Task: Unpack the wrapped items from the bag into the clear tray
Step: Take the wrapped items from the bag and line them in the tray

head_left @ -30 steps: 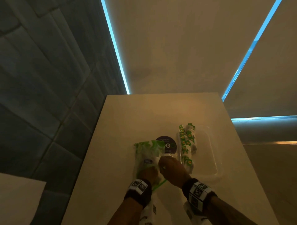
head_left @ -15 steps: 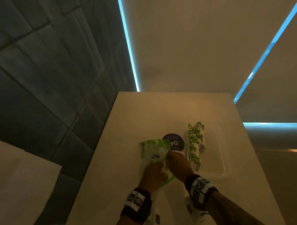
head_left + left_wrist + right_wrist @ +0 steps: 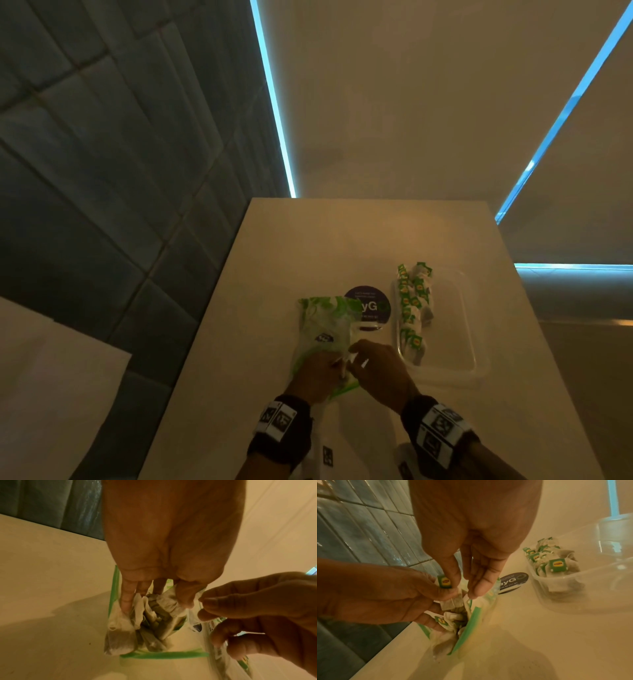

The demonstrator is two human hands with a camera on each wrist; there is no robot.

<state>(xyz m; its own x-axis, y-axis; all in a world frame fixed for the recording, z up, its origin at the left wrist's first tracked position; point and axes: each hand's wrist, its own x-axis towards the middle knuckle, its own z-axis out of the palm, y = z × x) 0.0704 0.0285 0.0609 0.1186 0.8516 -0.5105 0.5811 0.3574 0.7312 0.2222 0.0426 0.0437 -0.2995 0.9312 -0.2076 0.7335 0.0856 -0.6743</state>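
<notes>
A green-and-white plastic bag (image 3: 322, 325) lies on the counter with its mouth toward me. My left hand (image 3: 329, 366) reaches into that mouth and grips a bunch of paper-wrapped tea bags (image 3: 154, 616); one green tag (image 3: 444, 581) shows by its thumb. My right hand (image 3: 356, 359) pinches the bag's clear rim (image 3: 193, 615) between thumb and forefinger, holding it up. To the right stands the clear tray (image 3: 476, 342), with several tagged tea bags (image 3: 411, 308) in a row along its left wall. The rest of the bag's contents are hidden.
A dark round sticker (image 3: 368, 306) sits on the pale counter (image 3: 308, 240) between bag and tray. A grey tiled wall (image 3: 102, 171) runs along the counter's left edge. The tray's right half holds nothing.
My left hand has pushed forward into the bag's mouth and closed on tea bags. My right hand has stayed at the rim. The tray has not moved.
</notes>
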